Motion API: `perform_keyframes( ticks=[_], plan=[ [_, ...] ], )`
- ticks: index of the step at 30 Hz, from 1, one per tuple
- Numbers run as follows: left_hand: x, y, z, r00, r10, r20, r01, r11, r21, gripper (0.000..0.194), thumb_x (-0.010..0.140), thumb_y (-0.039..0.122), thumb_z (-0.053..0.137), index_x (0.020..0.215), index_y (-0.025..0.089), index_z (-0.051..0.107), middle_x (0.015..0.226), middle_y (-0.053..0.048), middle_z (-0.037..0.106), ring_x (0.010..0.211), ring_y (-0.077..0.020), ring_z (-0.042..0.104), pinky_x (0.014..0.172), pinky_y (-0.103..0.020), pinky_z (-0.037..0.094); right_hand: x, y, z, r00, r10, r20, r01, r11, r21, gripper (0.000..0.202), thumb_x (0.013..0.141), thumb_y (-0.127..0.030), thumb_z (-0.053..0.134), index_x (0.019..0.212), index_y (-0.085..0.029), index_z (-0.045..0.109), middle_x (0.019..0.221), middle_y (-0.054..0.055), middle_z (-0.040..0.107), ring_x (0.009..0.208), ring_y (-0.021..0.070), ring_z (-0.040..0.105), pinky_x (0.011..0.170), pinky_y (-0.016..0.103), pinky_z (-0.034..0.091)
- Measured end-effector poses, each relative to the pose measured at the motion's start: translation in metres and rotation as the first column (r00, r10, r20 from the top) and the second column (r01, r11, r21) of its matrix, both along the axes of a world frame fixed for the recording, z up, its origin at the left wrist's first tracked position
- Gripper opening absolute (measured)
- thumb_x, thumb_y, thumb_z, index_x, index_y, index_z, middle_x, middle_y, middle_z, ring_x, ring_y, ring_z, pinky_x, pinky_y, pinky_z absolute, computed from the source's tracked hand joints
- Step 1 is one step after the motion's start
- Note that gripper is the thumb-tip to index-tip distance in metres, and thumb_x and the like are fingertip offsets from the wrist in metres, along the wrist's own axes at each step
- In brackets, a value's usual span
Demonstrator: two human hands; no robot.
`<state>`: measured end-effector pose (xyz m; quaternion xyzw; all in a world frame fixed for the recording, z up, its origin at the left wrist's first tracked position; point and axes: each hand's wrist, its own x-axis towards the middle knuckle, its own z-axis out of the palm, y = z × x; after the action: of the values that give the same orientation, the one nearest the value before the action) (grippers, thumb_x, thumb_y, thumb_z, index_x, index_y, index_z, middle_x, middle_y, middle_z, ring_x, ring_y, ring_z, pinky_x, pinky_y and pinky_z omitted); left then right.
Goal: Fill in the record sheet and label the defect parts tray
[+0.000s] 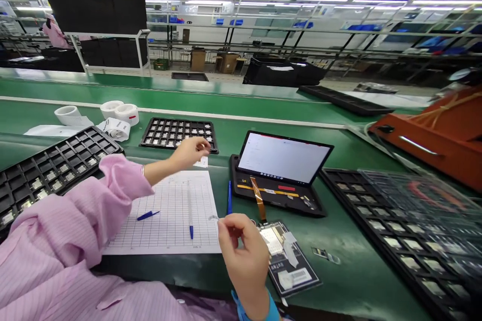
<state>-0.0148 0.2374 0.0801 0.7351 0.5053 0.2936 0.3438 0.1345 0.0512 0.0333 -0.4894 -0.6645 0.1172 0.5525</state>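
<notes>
From the remote view, my right hand is at the paper's right edge, thumb and finger pinched on a clear strip. My left hand hovers by the paper's far edge, near a tray, fingers curled; I can't tell whether they hold anything. Right of the paper lie a circuit board and a propped-up screen.

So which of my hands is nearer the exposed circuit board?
Right. Your right hand is just left of the circuit board; your left hand is farther away, up by the black parts tray.
</notes>
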Motion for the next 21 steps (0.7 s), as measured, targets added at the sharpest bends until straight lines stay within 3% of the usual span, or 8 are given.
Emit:
perform_keyframes(
  ticks=[4,8,15,21],
  plan=[
    [0.007,0.086,-0.008,0.998,0.037,-0.059,-0.048,0.98,-0.195,0.022,0.09,0.031,0.057,0.099,0.011,0.06,0.089,-0.004,0.063,0.075,-0.0129,0.061,0.068,-0.029,0.054,0.005,0.019,-0.029,1.0,-0.023,-0.011,0.022,0.995,-0.101,0.011,0.086,-0.019,0.054,0.075,-0.019,0.056,0.062,-0.002,0.055,0.053,0.0101,0.05,0.048,0.022,0.042],
    [0.019,0.138,-0.027,0.995,0.034,-0.096,-0.058,0.965,-0.255,0.028,0.092,0.036,0.055,0.104,0.011,0.058,0.097,-0.006,0.062,0.082,-0.0144,0.061,0.072,-0.031,0.055,0.009,0.023,-0.045,0.999,0.003,0.039,0.0,0.997,-0.071,0.011,0.087,-0.018,0.053,0.077,-0.019,0.056,0.063,-0.002,0.054,0.053,0.0099,0.051,0.05,0.022,0.042],
    [0.033,0.172,-0.057,0.973,-0.049,-0.226,-0.003,0.975,-0.223,0.027,0.089,0.031,0.059,0.108,0.012,0.058,0.104,-0.007,0.06,0.09,-0.0167,0.061,0.078,-0.035,0.054,0.007,0.015,-0.054,0.998,0.068,0.001,-0.068,0.996,-0.05,0.011,0.085,-0.013,0.051,0.076,-0.021,0.052,0.063,-0.001,0.053,0.054,0.0111,0.049,0.052,0.023,0.04],
    [0.041,0.186,-0.064,0.936,-0.226,-0.272,0.167,0.96,-0.225,0.022,0.089,0.031,0.06,0.099,0.011,0.061,0.096,-0.005,0.062,0.085,-0.015,0.061,0.076,-0.033,0.054,0.004,0.013,-0.059,0.997,0.066,-0.036,-0.068,0.997,-0.045,0.011,0.085,-0.014,0.051,0.078,-0.021,0.052,0.063,0.0,0.054,0.054,0.0113,0.049,0.05,0.024,0.038]
  ],
)
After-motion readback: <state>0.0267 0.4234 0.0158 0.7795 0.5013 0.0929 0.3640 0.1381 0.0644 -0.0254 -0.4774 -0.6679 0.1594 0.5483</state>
